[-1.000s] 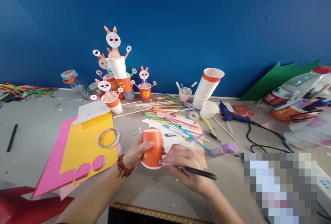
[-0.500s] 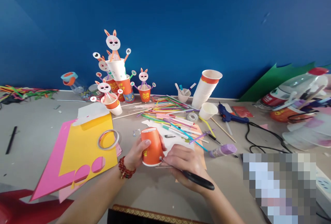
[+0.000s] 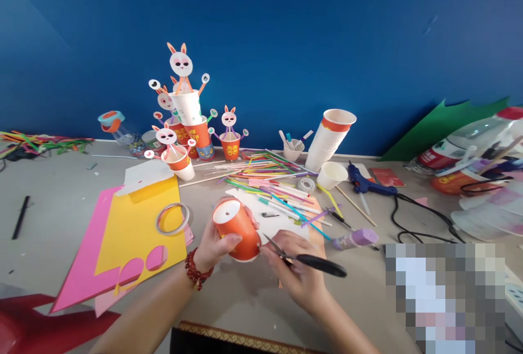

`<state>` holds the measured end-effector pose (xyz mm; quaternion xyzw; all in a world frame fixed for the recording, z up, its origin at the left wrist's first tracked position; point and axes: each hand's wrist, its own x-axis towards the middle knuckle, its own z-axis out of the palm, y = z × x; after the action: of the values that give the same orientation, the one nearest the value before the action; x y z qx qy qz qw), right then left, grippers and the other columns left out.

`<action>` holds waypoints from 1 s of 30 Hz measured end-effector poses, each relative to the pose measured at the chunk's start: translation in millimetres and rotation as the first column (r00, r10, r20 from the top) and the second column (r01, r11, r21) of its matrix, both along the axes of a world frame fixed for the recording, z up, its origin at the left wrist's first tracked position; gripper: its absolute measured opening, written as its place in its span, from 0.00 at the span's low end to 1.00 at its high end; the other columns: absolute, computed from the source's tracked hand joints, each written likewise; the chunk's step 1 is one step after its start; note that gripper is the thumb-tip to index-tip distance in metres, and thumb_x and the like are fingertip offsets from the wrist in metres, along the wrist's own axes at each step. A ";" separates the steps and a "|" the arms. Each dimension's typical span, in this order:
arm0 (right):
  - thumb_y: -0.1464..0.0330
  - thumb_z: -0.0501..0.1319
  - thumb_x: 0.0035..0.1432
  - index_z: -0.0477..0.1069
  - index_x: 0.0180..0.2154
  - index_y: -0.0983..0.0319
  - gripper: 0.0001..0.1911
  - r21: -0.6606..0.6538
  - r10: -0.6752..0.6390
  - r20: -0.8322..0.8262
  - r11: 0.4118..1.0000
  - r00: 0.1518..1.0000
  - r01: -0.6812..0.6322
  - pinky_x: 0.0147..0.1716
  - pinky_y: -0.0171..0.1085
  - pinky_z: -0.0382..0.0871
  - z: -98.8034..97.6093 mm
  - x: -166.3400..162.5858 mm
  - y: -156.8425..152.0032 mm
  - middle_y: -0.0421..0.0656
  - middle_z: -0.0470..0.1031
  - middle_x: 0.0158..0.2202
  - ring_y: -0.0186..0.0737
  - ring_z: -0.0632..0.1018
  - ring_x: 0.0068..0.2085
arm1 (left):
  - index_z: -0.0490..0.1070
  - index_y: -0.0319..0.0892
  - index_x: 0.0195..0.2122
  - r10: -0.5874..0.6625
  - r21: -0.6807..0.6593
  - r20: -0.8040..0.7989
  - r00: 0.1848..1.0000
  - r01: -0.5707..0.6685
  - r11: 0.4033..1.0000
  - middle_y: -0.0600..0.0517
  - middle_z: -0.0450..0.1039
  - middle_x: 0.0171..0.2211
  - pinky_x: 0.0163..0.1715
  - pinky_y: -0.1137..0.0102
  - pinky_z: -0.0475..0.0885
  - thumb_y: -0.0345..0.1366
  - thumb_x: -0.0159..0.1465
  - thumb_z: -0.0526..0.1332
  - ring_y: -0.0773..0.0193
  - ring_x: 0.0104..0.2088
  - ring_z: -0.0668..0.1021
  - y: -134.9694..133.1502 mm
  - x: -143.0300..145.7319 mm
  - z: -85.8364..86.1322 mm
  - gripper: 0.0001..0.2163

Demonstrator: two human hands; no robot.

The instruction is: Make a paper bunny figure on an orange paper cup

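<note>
My left hand [image 3: 214,245] is wrapped round an orange paper cup [image 3: 243,229], which is tilted with its white base up and toward me. A small dark mark shows on that base. In my right hand [image 3: 298,267] are black-handled scissors [image 3: 318,264], with a blade pointing up and left beside the cup. The right fingertips are close to the cup's lower right side, near the rim; whether they touch it I cannot tell. Beneath the hands lies a white paper sheet [image 3: 284,226].
Rabbit-faced paper cups [image 3: 186,106] stand at the back left, near a stack of cups [image 3: 329,139]. Straws and sticks [image 3: 261,166] lie mid-table. Yellow card [image 3: 134,223] with a tape roll [image 3: 159,226] is on the left; a glue gun [image 3: 363,179] and corded cable lie right.
The orange cup has tipped so that its base now faces me more. My right hand has turned, and the scissors' blade has swung up, away from the cup's rim.
</note>
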<state>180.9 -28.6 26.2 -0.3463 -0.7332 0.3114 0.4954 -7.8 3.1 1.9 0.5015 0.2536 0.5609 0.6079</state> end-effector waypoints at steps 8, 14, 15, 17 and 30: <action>0.53 0.64 0.58 0.70 0.20 0.64 0.24 -0.643 -0.150 -0.229 0.765 0.962 -0.034 0.20 0.31 0.68 -10.0 -10.9 -2.4 0.42 0.69 0.24 0.33 0.72 0.22 | 0.66 0.46 0.49 0.123 0.261 -0.044 0.991 -0.108 0.959 0.44 0.75 0.41 0.45 0.51 0.73 0.40 0.53 0.71 0.49 0.42 0.78 0.0 -2.0 2.6 0.24; 0.61 0.60 0.63 0.72 0.27 0.63 0.15 -0.402 -0.077 -0.088 0.915 0.993 0.035 0.22 0.31 0.67 -1.0 -3.4 -2.4 0.41 0.71 0.24 0.36 0.73 0.25 | 0.66 0.43 0.48 0.040 0.003 0.098 0.994 -0.040 0.999 0.43 0.75 0.41 0.43 0.53 0.75 0.52 0.57 0.65 0.48 0.44 0.78 2.4 3.6 -9.5 0.23; 0.65 0.60 0.64 0.72 0.28 0.62 0.13 -0.281 -0.050 -0.034 0.959 0.998 0.038 0.24 0.32 0.67 1.3 -1.3 -1.7 0.41 0.71 0.24 0.36 0.73 0.26 | 0.66 0.43 0.48 0.036 -0.022 0.104 0.994 -0.034 0.999 0.43 0.75 0.41 0.43 0.53 0.75 0.52 0.57 0.64 0.49 0.44 0.78 2.6 4.2 -10.6 0.24; 0.71 0.59 0.64 0.71 0.28 0.61 0.10 -0.019 -0.010 0.064 1.000 0.998 0.011 0.27 0.33 0.67 6.4 2.4 0.5 0.41 0.73 0.24 0.36 0.73 0.27 | 0.66 0.42 0.48 0.028 -0.063 0.094 0.995 -0.022 0.998 0.43 0.75 0.42 0.42 0.55 0.76 0.52 0.57 0.64 0.50 0.43 0.78 2.7 4.7 -11.3 0.23; 0.53 0.62 0.60 0.70 0.20 0.64 0.25 -0.628 -0.241 -0.234 0.777 0.942 0.043 0.17 0.32 0.67 -9.6 -8.2 2.7 0.42 0.72 0.21 0.34 0.73 0.19 | 0.70 0.46 0.41 0.318 0.151 -0.019 0.948 -0.311 0.938 0.48 0.76 0.38 0.53 0.47 0.67 0.30 0.40 0.77 0.50 0.42 0.79 -4.7 -3.1 3.3 0.27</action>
<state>172.6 -25.9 16.7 -0.4919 -0.4787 0.5431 0.4837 -10.8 -1.6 5.1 0.5096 0.3018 0.6570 0.4666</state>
